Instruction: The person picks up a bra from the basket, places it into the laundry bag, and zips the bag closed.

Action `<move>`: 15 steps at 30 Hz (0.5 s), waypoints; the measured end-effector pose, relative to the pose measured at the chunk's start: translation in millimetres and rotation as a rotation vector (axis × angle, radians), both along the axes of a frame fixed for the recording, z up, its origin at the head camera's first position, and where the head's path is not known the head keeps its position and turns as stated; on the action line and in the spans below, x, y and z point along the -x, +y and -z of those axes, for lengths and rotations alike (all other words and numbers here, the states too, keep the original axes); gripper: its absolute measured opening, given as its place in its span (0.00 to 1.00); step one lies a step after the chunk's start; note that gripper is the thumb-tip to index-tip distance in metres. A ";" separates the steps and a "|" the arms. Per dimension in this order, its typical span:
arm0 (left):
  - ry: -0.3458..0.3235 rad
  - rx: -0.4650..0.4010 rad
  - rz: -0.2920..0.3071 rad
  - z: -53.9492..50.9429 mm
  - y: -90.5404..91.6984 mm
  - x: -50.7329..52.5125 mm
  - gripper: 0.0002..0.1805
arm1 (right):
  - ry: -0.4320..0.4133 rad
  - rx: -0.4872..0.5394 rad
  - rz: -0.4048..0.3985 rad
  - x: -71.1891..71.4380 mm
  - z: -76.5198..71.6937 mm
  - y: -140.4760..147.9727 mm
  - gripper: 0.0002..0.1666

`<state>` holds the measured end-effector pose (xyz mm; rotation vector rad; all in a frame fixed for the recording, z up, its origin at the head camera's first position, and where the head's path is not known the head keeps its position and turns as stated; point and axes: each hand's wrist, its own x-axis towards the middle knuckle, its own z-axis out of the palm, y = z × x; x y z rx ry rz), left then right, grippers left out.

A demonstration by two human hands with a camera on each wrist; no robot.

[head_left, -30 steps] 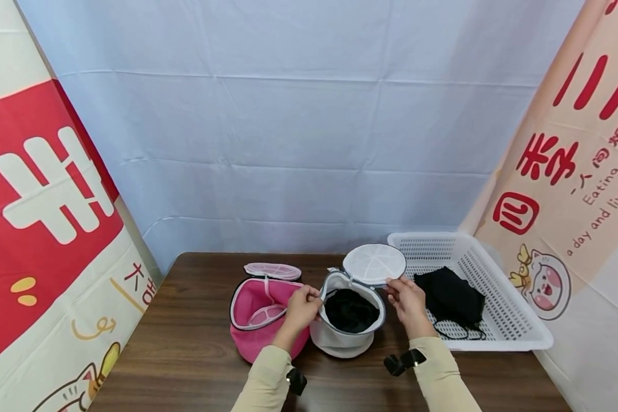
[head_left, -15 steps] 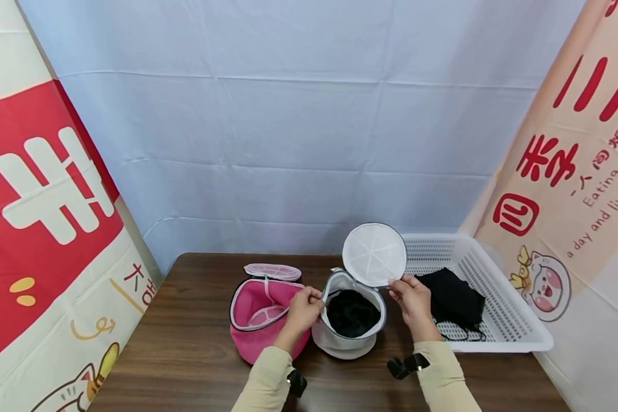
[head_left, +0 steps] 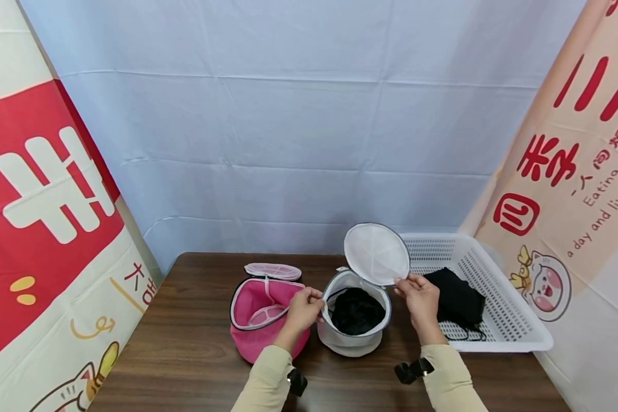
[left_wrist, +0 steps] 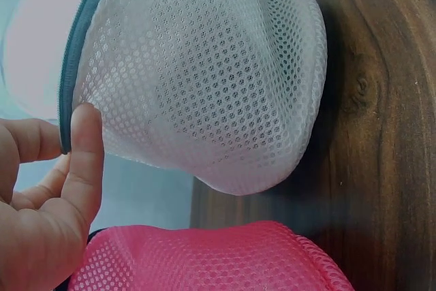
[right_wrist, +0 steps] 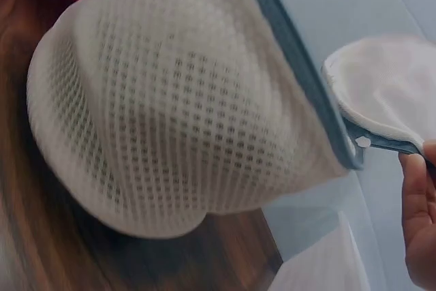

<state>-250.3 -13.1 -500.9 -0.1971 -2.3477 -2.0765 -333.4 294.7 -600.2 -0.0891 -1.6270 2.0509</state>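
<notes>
A white mesh laundry bag (head_left: 351, 345) with a grey zip edge stands on the table, its round lid (head_left: 376, 253) raised at the back. Black cloth (head_left: 357, 312) lies inside it. My left hand (head_left: 305, 311) pinches the bag's rim on its left side; the left wrist view shows thumb and fingers on the zip edge (left_wrist: 71, 66). With my right hand (head_left: 418, 297) I pinch the lid's lower right edge, seen also in the right wrist view beside the lid (right_wrist: 388, 86). Left of the white bag, a pink mesh laundry bag (head_left: 260, 343) stands with its lid (head_left: 273, 271) folded back.
A white plastic basket (head_left: 515, 309) stands on the right of the wooden table (head_left: 185, 332), holding a black cloth item with thin cords (head_left: 458, 300). Behind the table hangs a pale blue cloth (head_left: 288, 143). Printed cloths hang at both sides.
The right hand has moved right and the white bag's lid has tipped up from lying flatter. The white bag has shifted slightly right, while the left hand stays on its rim.
</notes>
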 end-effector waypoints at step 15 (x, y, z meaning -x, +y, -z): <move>-0.075 -0.047 0.037 0.6 1.0 0.9 0.11 | -0.004 -0.354 0.204 -87.1 -120.3 -49.7 0.10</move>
